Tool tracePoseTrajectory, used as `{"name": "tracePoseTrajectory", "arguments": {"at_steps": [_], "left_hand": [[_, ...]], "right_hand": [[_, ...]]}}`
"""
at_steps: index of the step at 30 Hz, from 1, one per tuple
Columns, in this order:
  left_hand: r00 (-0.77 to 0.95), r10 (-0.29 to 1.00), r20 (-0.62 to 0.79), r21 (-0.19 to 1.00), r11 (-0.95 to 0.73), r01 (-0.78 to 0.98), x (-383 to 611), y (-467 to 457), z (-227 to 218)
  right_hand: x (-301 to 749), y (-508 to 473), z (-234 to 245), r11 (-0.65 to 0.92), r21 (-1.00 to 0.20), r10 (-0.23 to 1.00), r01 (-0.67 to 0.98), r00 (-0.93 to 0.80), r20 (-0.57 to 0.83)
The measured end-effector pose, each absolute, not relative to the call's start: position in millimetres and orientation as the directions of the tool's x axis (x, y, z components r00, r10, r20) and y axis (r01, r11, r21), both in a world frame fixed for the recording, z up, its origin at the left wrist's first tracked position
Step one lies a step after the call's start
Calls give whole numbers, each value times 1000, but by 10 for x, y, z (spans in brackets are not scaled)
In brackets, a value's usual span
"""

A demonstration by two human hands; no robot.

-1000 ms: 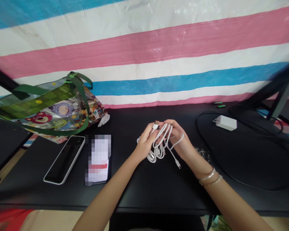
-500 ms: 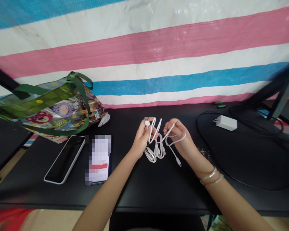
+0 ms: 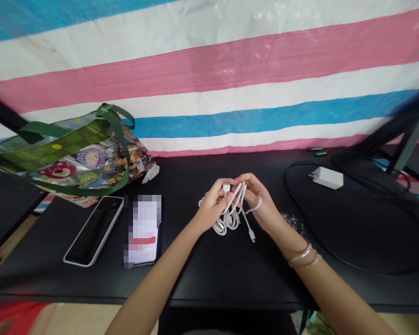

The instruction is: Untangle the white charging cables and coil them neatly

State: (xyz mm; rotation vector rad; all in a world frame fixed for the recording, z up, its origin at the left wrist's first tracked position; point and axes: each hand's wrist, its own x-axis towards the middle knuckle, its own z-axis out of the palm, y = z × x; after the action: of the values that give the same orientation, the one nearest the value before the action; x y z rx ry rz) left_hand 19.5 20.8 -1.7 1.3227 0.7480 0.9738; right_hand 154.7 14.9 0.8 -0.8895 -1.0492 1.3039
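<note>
Between my two hands is a white USB charging cable (image 3: 242, 191), partly looped. My left hand (image 3: 212, 204) is closed on its USB plug end, the metal tip pointing up past the fingers. My right hand (image 3: 260, 200) pinches the loops, and its fingertips meet those of the left. From the right hand the cable's small plug (image 3: 252, 236) dangles over the black table (image 3: 265, 274). Below and behind the hands lie coiled white cables (image 3: 232, 219) on the table, partly hidden by the fingers.
At the left stand a cartoon-printed tote bag (image 3: 91, 160), a white-edged phone (image 3: 94, 232) and a second phone with a lit screen (image 3: 145, 232). A white power adapter (image 3: 328, 178), a black cord (image 3: 321, 249) and small green batteries (image 3: 321, 154) lie at the right. Behind hangs a striped sheet (image 3: 226, 74).
My hands have come together, the left moving right and slightly down. The cable between them is gathered into closer loops, and its dangling plug has shifted left.
</note>
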Motion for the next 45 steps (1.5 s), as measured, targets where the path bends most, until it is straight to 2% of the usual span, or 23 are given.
{"name": "tracePoseTrajectory", "arguments": {"at_steps": [4,11,36,45], "left_hand": [[426,901,81,995,-48,-86,202,216,-35],[394,892,222,971,-237,-10,183,217,-21],[412,884,221,969,-248,13,216,164,-17],[444,866,231,923,-339,182,236,150,-21]], "right_hand": [[1552,151,-2,125,-946,989,-299,-33,142],[1542,137,1,150,-949,986,-276,-28,164],[1536,127,-62,190,-964,980,-189,-29,198],[1514,103,-7,259,-960,962,-110,-60,266]]}}
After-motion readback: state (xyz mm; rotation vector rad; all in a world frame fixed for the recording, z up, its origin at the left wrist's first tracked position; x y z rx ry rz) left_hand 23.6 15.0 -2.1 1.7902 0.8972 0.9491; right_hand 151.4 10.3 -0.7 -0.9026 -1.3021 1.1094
